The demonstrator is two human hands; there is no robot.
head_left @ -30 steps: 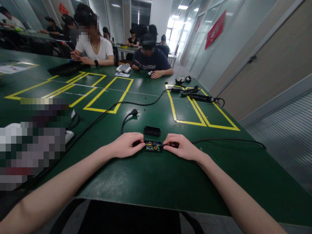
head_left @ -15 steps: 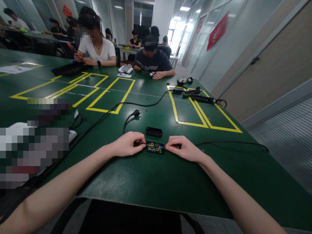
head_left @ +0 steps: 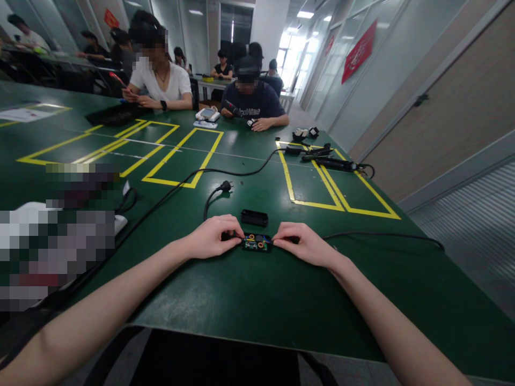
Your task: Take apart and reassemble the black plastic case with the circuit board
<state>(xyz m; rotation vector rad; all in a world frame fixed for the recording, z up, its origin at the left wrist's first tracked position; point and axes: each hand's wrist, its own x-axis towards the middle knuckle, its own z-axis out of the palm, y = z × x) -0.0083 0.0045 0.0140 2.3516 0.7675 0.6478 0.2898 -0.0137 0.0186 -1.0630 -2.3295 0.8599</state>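
Observation:
An opened black case with a circuit board (head_left: 256,243) lies on the table between my hands. Copper-coloured coils and blue and yellow wires show inside it. My left hand (head_left: 219,236) pinches the power cord at the case's left end; its plug (head_left: 225,186) rests on the table farther off. At the right end, my right hand (head_left: 295,242) is closed on the other black cord (head_left: 382,234), which runs off to the right. Just beyond the board lies the black case cover (head_left: 254,217), hollow side up. The fingers partly hide both cord ends.
A long black cable (head_left: 237,173) crosses the green table (head_left: 209,300) to a cluster of black devices (head_left: 330,162) at the right. Yellow tape marks rectangles. Two people (head_left: 161,80) (head_left: 255,102) sit across the table. A blurred-out area (head_left: 56,252) covers things at the left.
My left fingers have shifted slightly up and right against the case's left end. The board has moved very slightly right. My right hand stays nearly still.

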